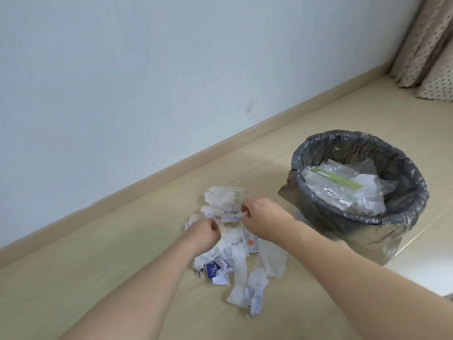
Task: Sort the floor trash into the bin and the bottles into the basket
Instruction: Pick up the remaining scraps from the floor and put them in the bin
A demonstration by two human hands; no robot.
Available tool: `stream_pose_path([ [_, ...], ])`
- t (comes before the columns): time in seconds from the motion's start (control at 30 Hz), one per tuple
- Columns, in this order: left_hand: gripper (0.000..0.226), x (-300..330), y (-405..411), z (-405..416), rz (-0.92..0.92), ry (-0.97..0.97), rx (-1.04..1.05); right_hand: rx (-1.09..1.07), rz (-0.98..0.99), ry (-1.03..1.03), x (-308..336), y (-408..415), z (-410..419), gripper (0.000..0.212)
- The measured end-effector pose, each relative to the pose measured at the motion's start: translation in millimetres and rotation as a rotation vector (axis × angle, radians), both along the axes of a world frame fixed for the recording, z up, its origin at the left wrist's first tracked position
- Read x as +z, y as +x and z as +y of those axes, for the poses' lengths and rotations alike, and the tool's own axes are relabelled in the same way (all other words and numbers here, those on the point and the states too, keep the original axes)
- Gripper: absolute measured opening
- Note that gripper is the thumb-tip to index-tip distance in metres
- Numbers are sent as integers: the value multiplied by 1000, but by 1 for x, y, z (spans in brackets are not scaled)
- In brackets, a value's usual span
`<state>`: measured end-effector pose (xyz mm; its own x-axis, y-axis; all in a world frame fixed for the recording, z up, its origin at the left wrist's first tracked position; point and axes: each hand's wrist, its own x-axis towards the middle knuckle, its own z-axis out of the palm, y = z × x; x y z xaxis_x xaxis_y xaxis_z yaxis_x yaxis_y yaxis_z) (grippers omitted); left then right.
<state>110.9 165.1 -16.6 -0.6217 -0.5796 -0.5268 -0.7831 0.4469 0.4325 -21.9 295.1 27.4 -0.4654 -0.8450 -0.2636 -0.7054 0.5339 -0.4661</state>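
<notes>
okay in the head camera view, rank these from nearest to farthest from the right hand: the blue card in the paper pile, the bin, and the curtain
1. Blue card: in the near part of the paper pile, below and left of the right hand.
2. Bin: on the floor to the hand's right; only slightly farther than the card.
3. Curtain: far upper right corner, clearly farthest.

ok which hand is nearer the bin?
Right. The right hand is over the paper pile, just left of the bin; the left hand sits farther left.
</notes>
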Motion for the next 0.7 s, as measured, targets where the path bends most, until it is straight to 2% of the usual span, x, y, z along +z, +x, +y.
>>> stream_pose_path([
  [0.1,12,-39,39,16,-61,95,3,161,-24,340,-39,23,9,19],
  [0.23,26,-72,66,60,-77,292,79,226,-23,580,-70,34,18,32],
  [0.3,20,-84,71,78,-110,251,38,241,16,607,-80,39,20,29],
  [0.37,26,-93,71,85,-140,107,-16,250,52,609,-91,44,22,25],
  [0.43,18,-99,69,86,-140,41,-35,260,85,620,-102,49,23,33],
  [0.5,11,-102,68,82,-141,72,-35,278,121,633,-108,51,23,34],
  [0.57,16,-99,69,75,-149,145,-18,272,143,640,-108,50,22,28],
  [0.7,13,-77,67,50,-243,272,-67,250,117,625,-100,45,17,16],
])
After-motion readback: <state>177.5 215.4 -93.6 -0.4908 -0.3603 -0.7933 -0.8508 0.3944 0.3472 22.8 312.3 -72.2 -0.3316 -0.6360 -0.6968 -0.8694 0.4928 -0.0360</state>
